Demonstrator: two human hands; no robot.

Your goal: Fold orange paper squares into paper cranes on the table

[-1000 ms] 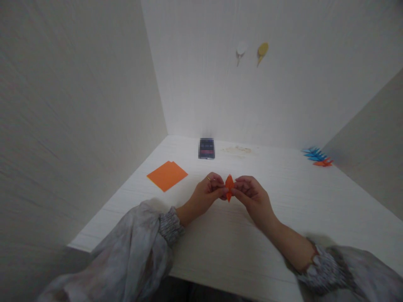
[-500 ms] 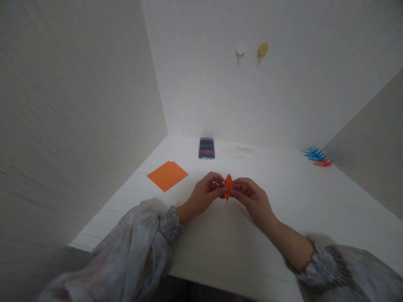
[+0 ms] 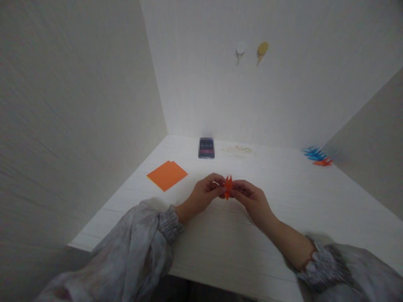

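Note:
A small folded orange origami paper point(image 3: 228, 185) is pinched between both hands over the middle of the table. Its upper end shows two separate points, and its lower end tapers to a tip. My left hand point(image 3: 206, 192), with a ring on one finger, grips the paper's left side between thumb and fingers. From the right, my right hand point(image 3: 251, 194) pinches the opposite side the same way. The fingertips hide part of the folds. Left of my hands lie flat orange paper sheets point(image 3: 167, 176), slightly offset, with a yellow edge showing.
A dark phone-like object point(image 3: 206, 148), its face blurred, lies near the back wall. Several blue folded papers point(image 3: 315, 153) and an orange folded paper point(image 3: 323, 162) sit in a row at the far right. A white hook point(image 3: 241, 48) and a yellow hook point(image 3: 262, 48) are on the wall.
The upper end of the orange origami paper has parted into two distinct points with a gap between them. Both hands keep nearly the same place and grip.

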